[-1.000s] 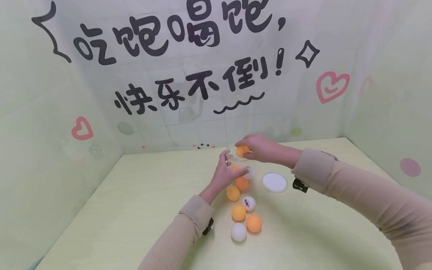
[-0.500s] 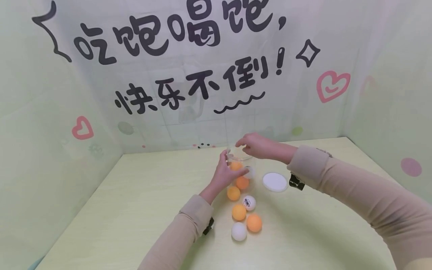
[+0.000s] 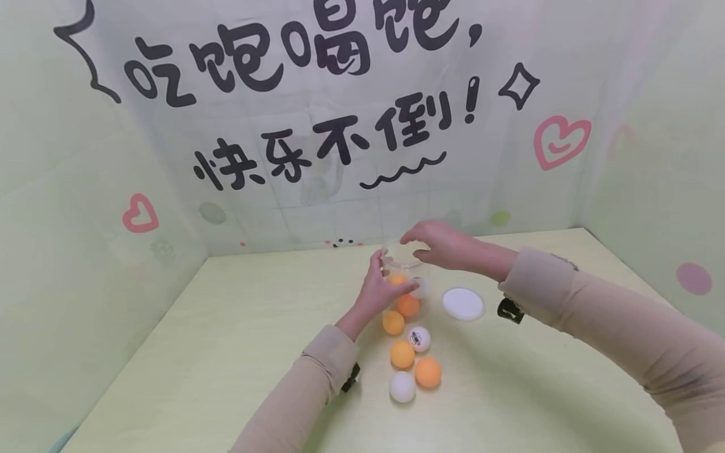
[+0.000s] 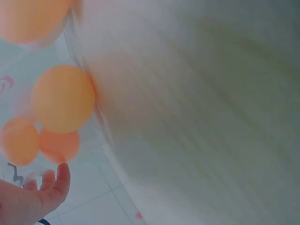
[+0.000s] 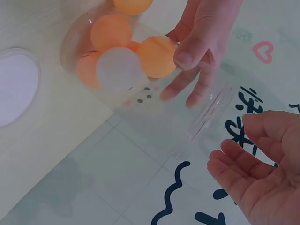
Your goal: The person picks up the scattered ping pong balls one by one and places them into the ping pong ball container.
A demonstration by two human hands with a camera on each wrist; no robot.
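My left hand (image 3: 381, 290) grips a clear plastic jar (image 3: 405, 267) that stands on the table, fingers wrapped round its side (image 5: 201, 42). Inside it lie orange balls (image 5: 111, 32) and a white ball (image 5: 118, 69); the left wrist view shows the orange balls (image 4: 63, 98) blurred and close. My right hand (image 3: 438, 244) hovers just over the jar's mouth, its fingers loosely curved and empty (image 5: 253, 173). Several more orange and white balls (image 3: 402, 354) lie on the table in front of the jar.
A round white lid (image 3: 462, 303) lies flat to the right of the jar. The pale green table (image 3: 226, 352) is walled at the back and both sides by panels with black lettering and pink hearts (image 3: 561, 143).
A second ago my right hand pinched an orange ball over the jar's mouth. It let go, the ball dropped in, and the hand now stays above, empty.
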